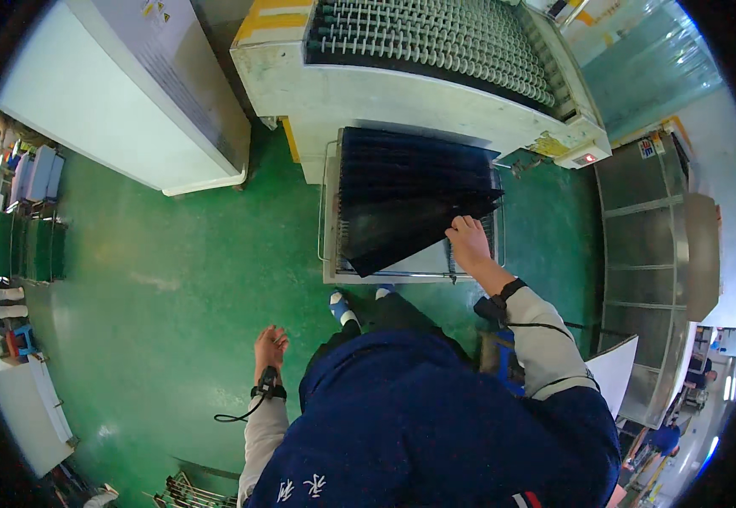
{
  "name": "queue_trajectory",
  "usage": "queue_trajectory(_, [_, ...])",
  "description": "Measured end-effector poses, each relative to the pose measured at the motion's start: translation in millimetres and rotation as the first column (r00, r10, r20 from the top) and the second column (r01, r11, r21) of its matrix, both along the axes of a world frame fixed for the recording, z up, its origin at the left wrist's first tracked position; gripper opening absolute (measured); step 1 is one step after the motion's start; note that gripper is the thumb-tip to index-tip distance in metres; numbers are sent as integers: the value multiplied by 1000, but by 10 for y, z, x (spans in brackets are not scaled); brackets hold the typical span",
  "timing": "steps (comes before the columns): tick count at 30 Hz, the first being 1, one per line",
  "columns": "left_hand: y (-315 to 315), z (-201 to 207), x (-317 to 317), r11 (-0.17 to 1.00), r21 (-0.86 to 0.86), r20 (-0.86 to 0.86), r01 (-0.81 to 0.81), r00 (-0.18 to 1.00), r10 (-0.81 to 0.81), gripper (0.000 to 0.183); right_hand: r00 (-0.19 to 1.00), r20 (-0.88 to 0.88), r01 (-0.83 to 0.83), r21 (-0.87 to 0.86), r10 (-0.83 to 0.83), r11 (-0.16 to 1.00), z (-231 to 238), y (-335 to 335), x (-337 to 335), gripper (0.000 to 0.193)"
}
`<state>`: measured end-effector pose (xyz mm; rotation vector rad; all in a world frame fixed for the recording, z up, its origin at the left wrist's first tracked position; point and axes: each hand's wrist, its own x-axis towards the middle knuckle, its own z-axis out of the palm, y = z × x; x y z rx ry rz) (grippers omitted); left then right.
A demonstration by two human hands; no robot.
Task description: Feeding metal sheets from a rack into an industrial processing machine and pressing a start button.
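Note:
In front of me, a wire rack (327, 229) holds several thin black panels (410, 165) standing close together. One black panel (402, 233) at the near side leans out of line with the others, its lower corner toward the rack's near rail. My right hand (470, 241) pinches this panel at its right edge, the fingers closed. Down at my left side hangs my left hand (271, 345), away from the rack, with loosely curled fingers and nothing in it. Both wrists wear dark straps with cables.
Beyond the rack stands a pale machine (419, 106) with a bed of rollers (436, 38). A tall white cabinet (148, 93) is at the far left. Metal-framed shelving (643, 262) lines the right. A blue stool (508, 360) sits by my right side on the green floor (156, 279).

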<state>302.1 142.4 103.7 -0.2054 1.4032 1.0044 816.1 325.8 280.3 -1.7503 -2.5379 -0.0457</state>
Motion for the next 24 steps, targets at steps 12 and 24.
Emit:
queue_trajectory(12, [-24,-106,622,997,16,-43,-76,996,76,26,986,2,-167,-96,168,981,70,60,418,10])
queue_trajectory(24, [107,347,2242,994,51,-60,-93,994,96,34,893,-179,-433,-85,414,897,-11,198,1058,7])
